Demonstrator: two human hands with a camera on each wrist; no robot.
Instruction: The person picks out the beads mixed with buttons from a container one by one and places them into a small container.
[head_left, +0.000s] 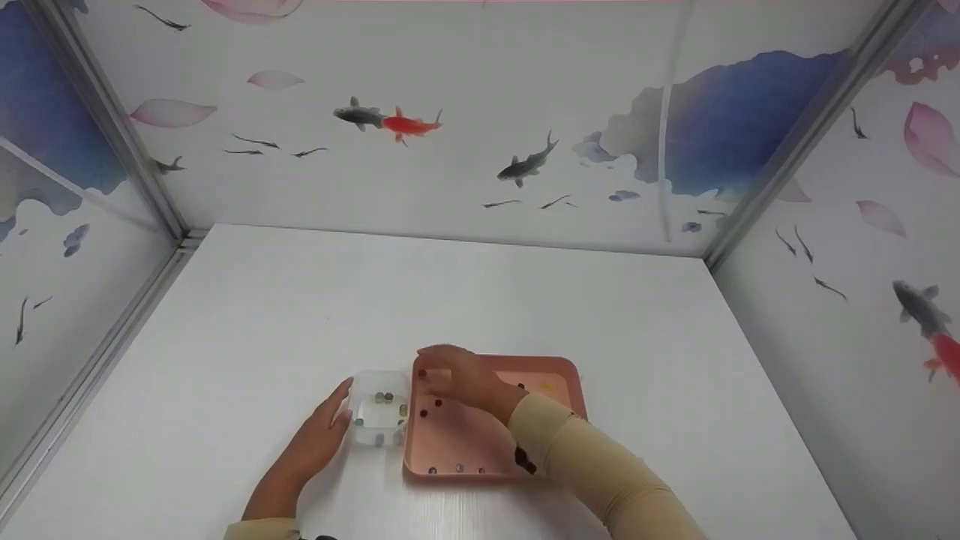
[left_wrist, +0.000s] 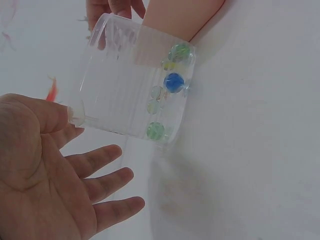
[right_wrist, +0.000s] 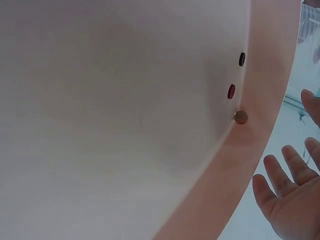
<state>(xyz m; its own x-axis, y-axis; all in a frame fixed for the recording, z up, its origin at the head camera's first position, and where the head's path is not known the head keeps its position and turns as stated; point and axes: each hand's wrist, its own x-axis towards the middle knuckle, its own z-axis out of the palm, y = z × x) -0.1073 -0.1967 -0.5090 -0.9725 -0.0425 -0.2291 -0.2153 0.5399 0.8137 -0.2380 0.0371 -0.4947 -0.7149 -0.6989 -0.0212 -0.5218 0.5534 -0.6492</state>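
My left hand (head_left: pixel 321 439) is at the left side of a clear plastic box (head_left: pixel 379 436). In the left wrist view its thumb touches the rim while the other fingers (left_wrist: pixel 117 212) stretch out beside the wall. Inside the box lie several glass marbles, among them a blue marble (left_wrist: pixel 174 83) and a green marble (left_wrist: pixel 155 131). My right hand (head_left: pixel 461 379) hovers over the left part of a pink tray (head_left: pixel 450 442). Its fingers (right_wrist: pixel 276 175) are spread, with nothing between them. Near that hand lie a dark red disc (right_wrist: pixel 231 91), a black disc (right_wrist: pixel 242 59) and a brown round piece (right_wrist: pixel 241 117).
Along the tray's near edge sit small marbles (head_left: pixel 460 468). A yellow piece (head_left: pixel 547 387) and a dark piece (head_left: pixel 520 386) lie towards its far right. The white table (head_left: pixel 300 300) is bounded by printed panels (head_left: pixel 465 187) at the back and sides.
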